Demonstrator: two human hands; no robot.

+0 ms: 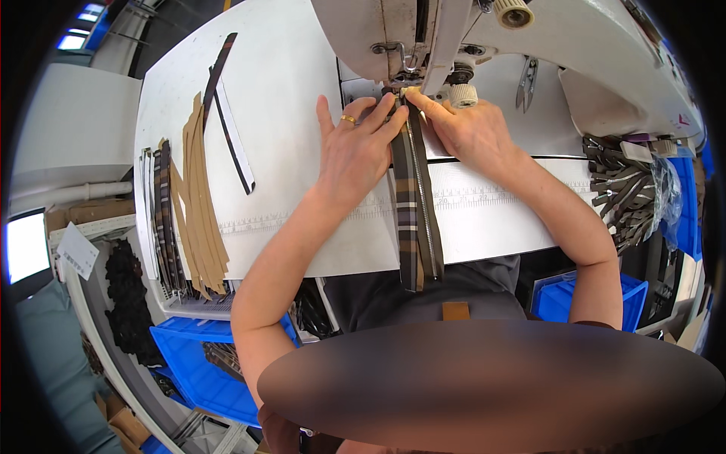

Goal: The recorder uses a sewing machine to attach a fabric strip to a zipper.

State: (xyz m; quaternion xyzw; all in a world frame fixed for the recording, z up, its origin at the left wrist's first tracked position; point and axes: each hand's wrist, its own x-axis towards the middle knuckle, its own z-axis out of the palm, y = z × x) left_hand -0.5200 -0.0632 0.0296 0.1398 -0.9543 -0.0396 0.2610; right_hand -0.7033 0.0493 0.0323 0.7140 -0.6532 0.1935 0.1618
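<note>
A long zipper strip with plaid and olive fabric (414, 212) runs from under the sewing machine's presser foot (404, 82) down over the table's front edge. My left hand (358, 147) lies with fingers spread, a ring on one, its inner fingertips on the strip's left side just below the foot. My right hand (473, 136) is right of the strip, index fingertip at the foot on a small pale piece at the top, other fingers curled under; what they hold, if anything, is hidden.
Tan strips (200, 197), plaid strips (162, 212) and dark-and-white strips (234, 144) lie left on the table (280, 91). Scissors (527, 79) rest behind my right hand, zippers (612, 189) pile at right. Blue bins (189, 363) stand below. The machine head (370, 34) overhangs my hands.
</note>
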